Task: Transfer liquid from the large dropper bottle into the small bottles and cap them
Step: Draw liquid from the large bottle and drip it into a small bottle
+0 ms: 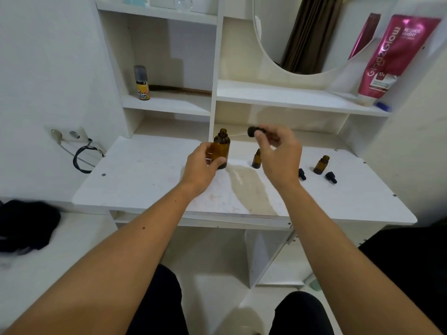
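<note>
The large amber dropper bottle [222, 146] stands uncapped on the white desk [145, 175], and my left hand [202, 165] grips its lower body. My right hand [278, 151] pinches the black dropper cap [254, 131] in the air, its thin glass pipette lying sideways toward the large bottle's neck. One small amber bottle [257, 159] stands open just left of my right hand. A second small amber bottle [321, 164] stands open farther right. Two small black caps [301, 174] [331, 177] lie on the desk near it.
A tan stain [251, 189] runs down the desk's middle. Shelves behind hold a spray can [142, 82], a comb [181, 90] and a pink pouch [396, 56] beside a round mirror [300, 35]. A wall socket with black cable [83, 155] sits left, dark cloth [26, 223] lower left.
</note>
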### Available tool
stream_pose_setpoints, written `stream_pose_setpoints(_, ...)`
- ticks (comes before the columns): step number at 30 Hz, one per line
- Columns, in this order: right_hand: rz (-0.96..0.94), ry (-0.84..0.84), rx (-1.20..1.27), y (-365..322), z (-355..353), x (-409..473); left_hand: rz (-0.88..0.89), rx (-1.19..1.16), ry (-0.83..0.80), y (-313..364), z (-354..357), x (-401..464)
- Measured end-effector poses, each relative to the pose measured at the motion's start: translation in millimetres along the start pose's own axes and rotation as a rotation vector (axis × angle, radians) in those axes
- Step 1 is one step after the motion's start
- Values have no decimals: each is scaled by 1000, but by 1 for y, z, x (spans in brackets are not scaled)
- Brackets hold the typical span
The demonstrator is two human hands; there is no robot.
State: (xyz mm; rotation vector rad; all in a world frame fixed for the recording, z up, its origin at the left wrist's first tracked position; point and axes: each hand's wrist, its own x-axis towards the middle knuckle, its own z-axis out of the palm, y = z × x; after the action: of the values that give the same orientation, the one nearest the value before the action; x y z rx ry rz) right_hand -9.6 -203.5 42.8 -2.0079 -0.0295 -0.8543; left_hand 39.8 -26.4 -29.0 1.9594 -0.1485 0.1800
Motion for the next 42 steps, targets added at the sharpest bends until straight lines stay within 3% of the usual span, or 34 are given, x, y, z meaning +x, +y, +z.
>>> stream_pose_setpoints(20, -243, 14, 27, -37, 12, 39, -13, -16, -5, 3, -2, -2)
stream_pose_setpoints(28, -289, -64, -72, -38, 17, 46, -28, -14, -12, 5, -2, -1)
stream_pose_setpoints(42, -11, -338, -90, -24, 47, 55, -11, -16, -14, 4, -2, -2)
